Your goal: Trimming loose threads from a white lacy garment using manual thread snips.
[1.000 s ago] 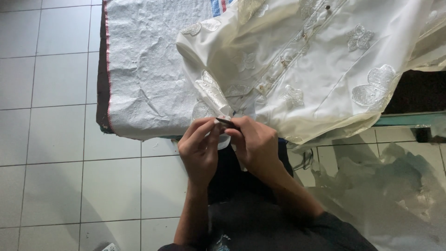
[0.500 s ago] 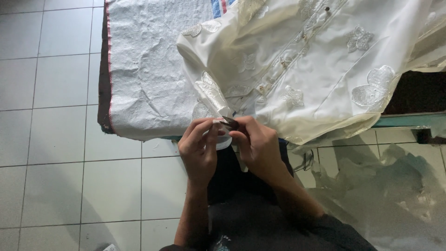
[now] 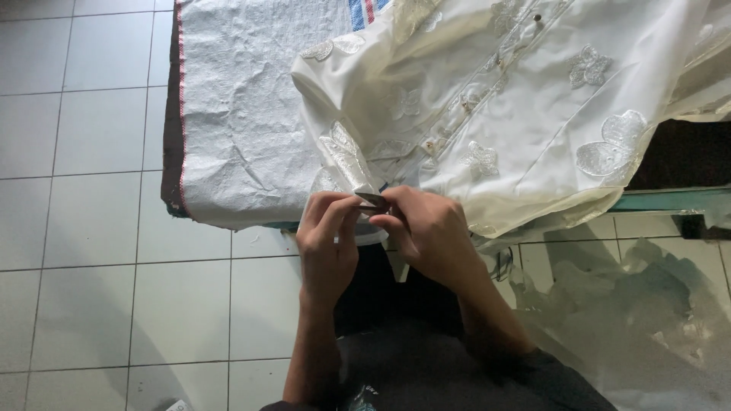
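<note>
I see both hands meeting at the near edge of the surface (image 3: 670,199), directly below a white garment (image 3: 533,114) that lies spread across it. The left hand (image 3: 329,240) is closed in a pinch on the end of the garment's sleeve (image 3: 346,156), at the embroidered cuff. The right hand (image 3: 430,232) is closed as well, its fingertips (image 3: 384,221) pinching a small dark item (image 3: 371,199) at the same cuff; I cannot tell what that item is. The two hands touch or nearly touch at the pinch point, so neither is clearly nearer to it. The sleeve's long axis runs from the pinch point up and slightly left, away from me, toward the shoulder. The body of the garment lies up and to the right of the hands, with the button placket running diagonally. A white woven sack (image 3: 244,106) covers the surface to the left, under the garment. Crumpled clear plastic (image 3: 647,312) lies on the tiled floor (image 3: 84,228) at lower right, well apart from the hands.
</note>
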